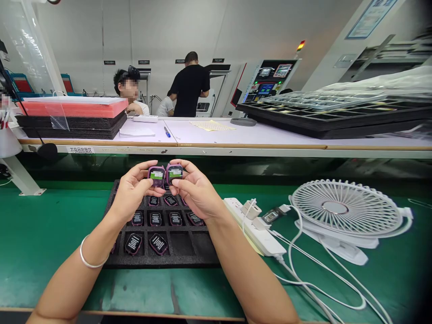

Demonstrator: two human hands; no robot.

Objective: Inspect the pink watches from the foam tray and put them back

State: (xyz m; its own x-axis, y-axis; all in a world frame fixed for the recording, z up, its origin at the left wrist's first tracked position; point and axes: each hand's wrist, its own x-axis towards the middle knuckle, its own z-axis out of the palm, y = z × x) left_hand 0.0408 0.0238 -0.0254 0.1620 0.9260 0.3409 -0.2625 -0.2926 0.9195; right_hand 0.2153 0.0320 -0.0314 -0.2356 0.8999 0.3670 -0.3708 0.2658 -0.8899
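Observation:
My left hand [137, 186] grips a purple-framed smartwatch body [157, 175], its lit screen showing green and white. Side by side with it, a second purple smartwatch body [174, 172] is pinched between the thumb and fingers of my right hand [195, 186]. Both are held up over a black foam tray [162, 260] lying on the green mat. Several more watch bodies, such as the near one [158, 244], sit in the tray's compartments with white text on their screens. Two front compartments, left of my right forearm, hold nothing. My hands hide part of the tray's far rows.
Right of the tray lie a white power strip [270, 243] with plugs and loose cables, and a white fan [340, 207]. A raised shelf [202, 139] behind carries red and black foam [74, 108] and stacked black trays [324, 121]. Other people [191, 87] are beyond it.

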